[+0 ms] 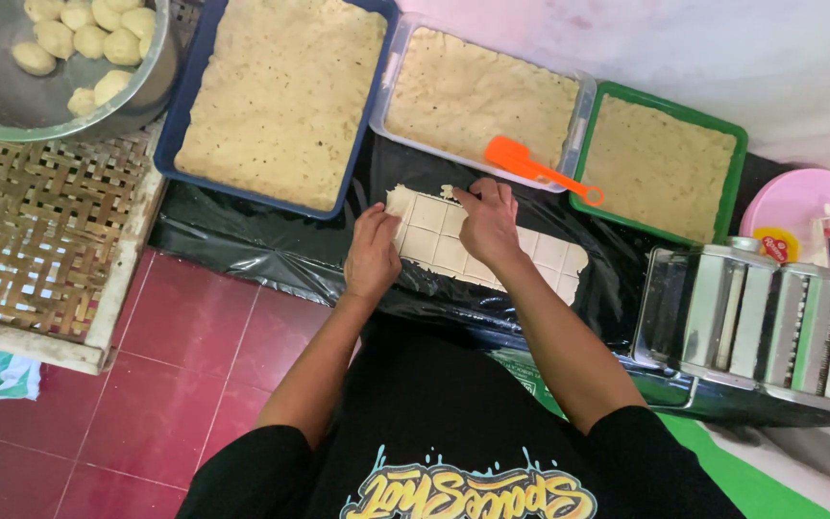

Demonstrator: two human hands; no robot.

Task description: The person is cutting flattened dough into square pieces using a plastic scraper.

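A flat strip of pale dough, scored into small squares, lies on black plastic sheeting on the floor. My left hand rests at the strip's left end, fingers curled on the edge squares. My right hand lies on top of the strip near its far edge, fingertips pinching at a small dough piece. The strip's right end sticks out past my right wrist.
Blue tray, clear tray and green tray hold small dough pieces beyond the strip. An orange scraper lies across two trays. Metal bowl with dough balls far left, woven bamboo tray, metal pasta roller, pink lid right.
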